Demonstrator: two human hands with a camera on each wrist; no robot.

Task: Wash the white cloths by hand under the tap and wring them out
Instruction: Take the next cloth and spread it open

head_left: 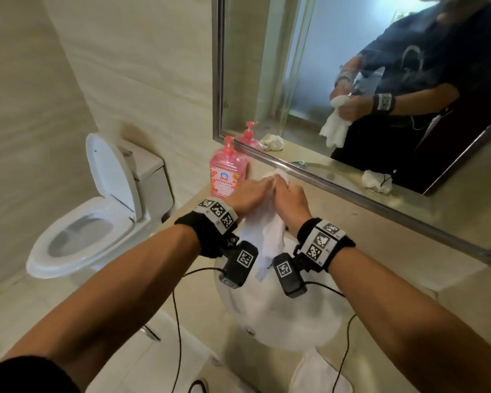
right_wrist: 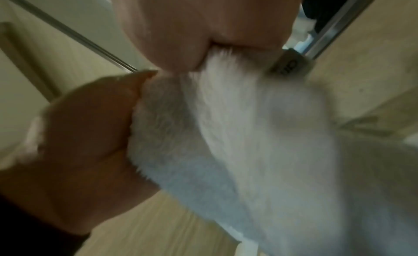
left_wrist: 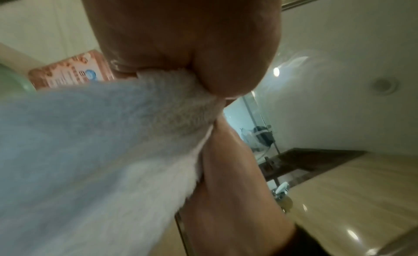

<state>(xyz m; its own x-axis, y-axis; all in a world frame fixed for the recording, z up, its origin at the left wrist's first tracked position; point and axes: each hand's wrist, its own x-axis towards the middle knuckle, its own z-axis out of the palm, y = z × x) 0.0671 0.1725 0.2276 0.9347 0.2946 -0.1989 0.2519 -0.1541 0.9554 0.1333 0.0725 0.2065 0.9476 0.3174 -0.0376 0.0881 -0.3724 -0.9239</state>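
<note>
From the head view, the left hand point(head_left: 251, 194) and right hand point(head_left: 292, 201) both clench one white cloth point(head_left: 262, 236) above the sink point(head_left: 309, 330), beside a pink soap bottle point(head_left: 228, 173), while each wrist view shows fingers closed tight on its cloth folds.

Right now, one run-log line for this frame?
left hand: grips white cloth | right hand: grips same cloth | cloth hangs above sink | phase: wringing

Beige counter point(head_left: 352, 222): pink soap bottle point(head_left: 228, 173) standing, white basin point(head_left: 281, 316) set in.
</note>
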